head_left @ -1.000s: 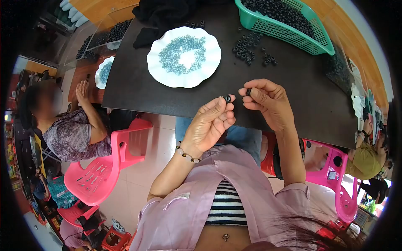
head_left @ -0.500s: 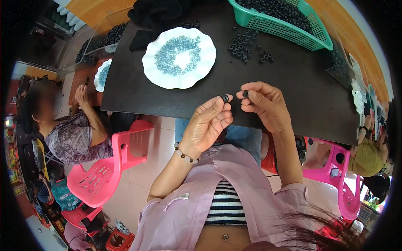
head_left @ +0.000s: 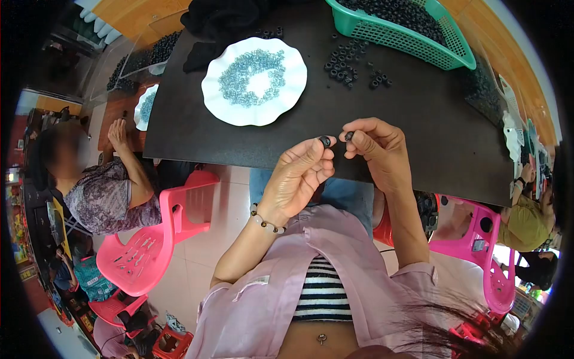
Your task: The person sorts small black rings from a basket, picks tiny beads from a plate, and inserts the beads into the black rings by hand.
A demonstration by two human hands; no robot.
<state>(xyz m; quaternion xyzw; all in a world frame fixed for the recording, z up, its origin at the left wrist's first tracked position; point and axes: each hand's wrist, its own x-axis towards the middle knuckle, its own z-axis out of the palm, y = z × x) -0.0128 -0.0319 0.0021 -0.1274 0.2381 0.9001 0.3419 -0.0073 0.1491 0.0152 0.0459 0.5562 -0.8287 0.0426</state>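
Between the thumb and forefinger of my left hand (head_left: 304, 175) is a small black ring-like piece (head_left: 325, 142). My right hand (head_left: 379, 151) pinches another small black piece (head_left: 349, 136) a short way to the right, and the two pieces do not touch. Both hands are over the near edge of the dark table (head_left: 239, 143). Beyond them lies a white wavy-edged plate (head_left: 215, 107) with many small clear bluish pieces (head_left: 236, 72). Loose black pieces (head_left: 341, 75) are scattered to the right of the plate.
A green basket (head_left: 394, 40) full of black pieces stands at the back right. Black cloth (head_left: 218, 24) lies at the back left. Pink chairs (head_left: 140, 254) flank me. One person (head_left: 107, 194) sits at the left, another (head_left: 526, 221) at the far right.
My right hand has turned slightly, and its black piece has shifted a little in the fingertips. Plate, basket and loose pieces appear slightly further left in the view.
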